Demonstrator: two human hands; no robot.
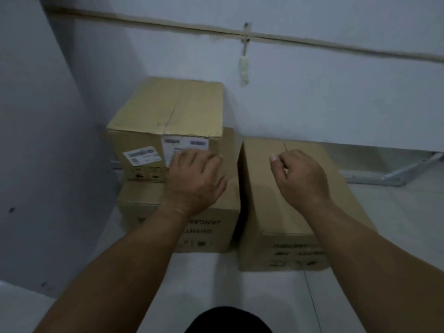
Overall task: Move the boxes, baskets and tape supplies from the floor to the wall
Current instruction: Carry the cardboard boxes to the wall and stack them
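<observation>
Head view, nearest zone: a dark rounded shape (228,320) occupies the bottom edge, with two bare forearms extending forward from either side over the pale floor (204,280).

Left hand (195,179) — fingers spread and flat, palm down, empty. It rests at the front face of the upper box (168,109), partly covering a white label (185,146), and over the top of the lower left box (177,212). Whether the palm presses on the cardboard or sits just off it cannot be told.

Right hand (300,176) — loosely curled, thumb and forefinger pinched together, nothing visible between them. It is positioned over the top of the right box (288,227), which stands on the floor just beside the lower left box, a narrow dark gap between them.

The upper box is stacked on the rear part of the lower left box. A second white label (142,155) sits on its front face, left of the first.

All three boxes stand against the grey wall (312,97), in the corner. A metal bracket (403,171) lies on the floor to the right, along the wall base. A cable strip (240,32) runs across the wall above.
</observation>
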